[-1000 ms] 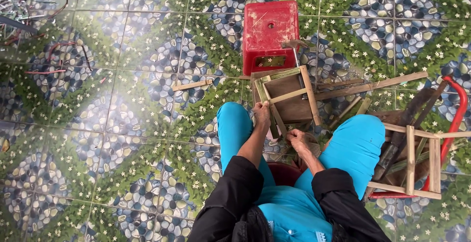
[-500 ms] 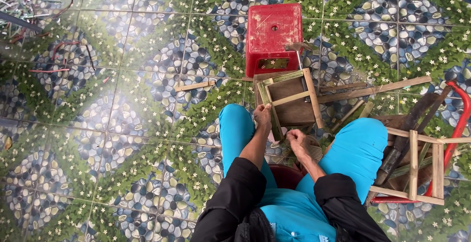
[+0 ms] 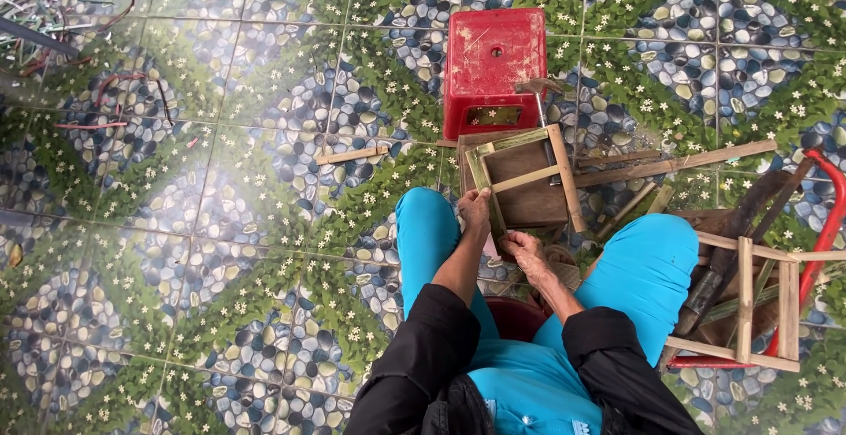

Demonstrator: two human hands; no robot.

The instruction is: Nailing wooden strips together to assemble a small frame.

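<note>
Far left, a tangle of wires and thin rods (image 3: 53, 12) sits in the top corner, and from there a wide stretch of patterned tile floor (image 3: 220, 223) lies open all the way across to the person's knees. A short wooden stick (image 3: 352, 155) lies alone on the tiles, well apart from the work.

Now the centre: the left hand (image 3: 476, 210) is curled around the near left edge of the bamboo frame (image 3: 524, 179), fingers closed on its slat. The frame rests tilted on a dark wooden block (image 3: 529, 201), between the knees and just in front of the red plastic stool (image 3: 493, 65). Just beside it, the right hand (image 3: 527, 254) is closed on the frame's lower corner, thumb on top. Both hands grip the same side, close together but not touching.

A hammer (image 3: 539, 91) leans at the stool's right edge, handle running down to the frame's far rail. Right of that it gets crowded: loose bamboo slats (image 3: 679, 163) fan out across the floor, and a second bamboo frame (image 3: 758, 303) lies against the right knee, over a red curved bar (image 3: 828, 215) at the picture's edge. Little free floor there.
</note>
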